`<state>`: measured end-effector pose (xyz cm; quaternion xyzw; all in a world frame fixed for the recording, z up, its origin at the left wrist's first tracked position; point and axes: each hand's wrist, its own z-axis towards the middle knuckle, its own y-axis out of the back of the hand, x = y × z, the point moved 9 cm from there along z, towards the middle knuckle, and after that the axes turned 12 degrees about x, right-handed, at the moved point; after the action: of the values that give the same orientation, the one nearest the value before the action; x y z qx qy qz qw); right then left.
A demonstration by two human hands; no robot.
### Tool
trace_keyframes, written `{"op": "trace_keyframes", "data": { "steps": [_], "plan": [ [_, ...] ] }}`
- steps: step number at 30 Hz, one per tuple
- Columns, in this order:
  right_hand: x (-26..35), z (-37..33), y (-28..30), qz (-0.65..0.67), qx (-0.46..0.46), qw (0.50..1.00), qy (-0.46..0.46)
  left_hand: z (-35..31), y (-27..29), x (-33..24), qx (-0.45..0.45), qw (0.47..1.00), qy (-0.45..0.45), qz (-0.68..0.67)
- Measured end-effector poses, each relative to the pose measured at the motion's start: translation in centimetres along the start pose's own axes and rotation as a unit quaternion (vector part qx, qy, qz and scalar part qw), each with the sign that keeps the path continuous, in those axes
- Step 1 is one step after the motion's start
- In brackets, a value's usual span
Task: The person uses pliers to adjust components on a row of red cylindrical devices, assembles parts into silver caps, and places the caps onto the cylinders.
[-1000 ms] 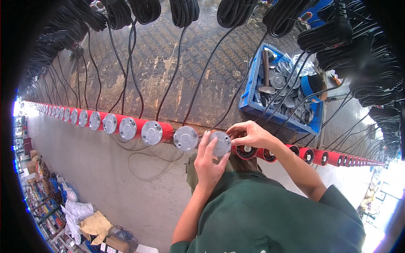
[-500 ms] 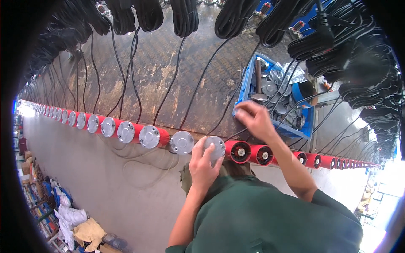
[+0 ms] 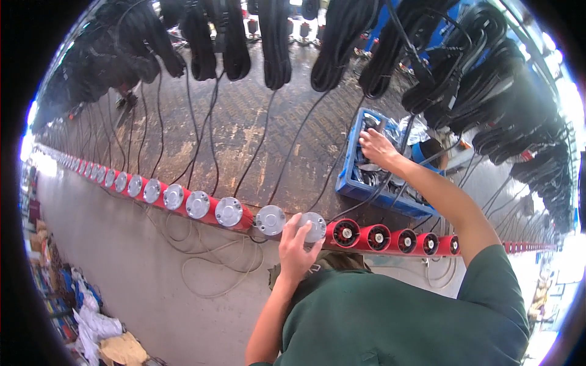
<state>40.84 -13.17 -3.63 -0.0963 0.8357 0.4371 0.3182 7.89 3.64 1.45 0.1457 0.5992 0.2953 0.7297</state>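
My left hand (image 3: 297, 250) has its thumb and fingers around the edge of a round silver end cap (image 3: 314, 227), at one place in a long row of red cylinders. Another silver cap (image 3: 270, 219) faces up just left of it. To the right, a red motor housing (image 3: 347, 233) shows its dark inside and pale centre. My right hand (image 3: 379, 150) is down in a blue crate (image 3: 349, 186), its fingers curled about a hammer; a short dark part of the handle (image 3: 382, 125) shows past them. Loose metal caps lie around it, partly hidden by my hand and forearm.
Bundled black cables (image 3: 278, 55) hang along the far side, their thin leads running down to the row. The worn tabletop (image 3: 244, 152) lies behind the cylinders. A looped pale hose (image 3: 210, 293) is on the floor, and white and tan cloths (image 3: 122, 349) lie at lower left.
My right hand has moved from above the crate's near left edge to inside it, over the hammer. My left hand stays on the silver cap. The view has shifted slightly.
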Motion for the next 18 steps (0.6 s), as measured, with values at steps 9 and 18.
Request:
{"op": "trace_keyframes", "data": {
  "steps": [9,18],
  "plan": [
    [-5.3,-12.1,12.5,0.319,-0.317,0.879,-0.156,-0.5,-0.5,0.9,-0.018,0.999,0.025,-0.035],
    [7.4,-14.9,18.9,0.711,-0.163,0.681,-0.071,-0.5,-0.7,1.4,-0.016,0.994,0.078,-0.073]
  ]
}}
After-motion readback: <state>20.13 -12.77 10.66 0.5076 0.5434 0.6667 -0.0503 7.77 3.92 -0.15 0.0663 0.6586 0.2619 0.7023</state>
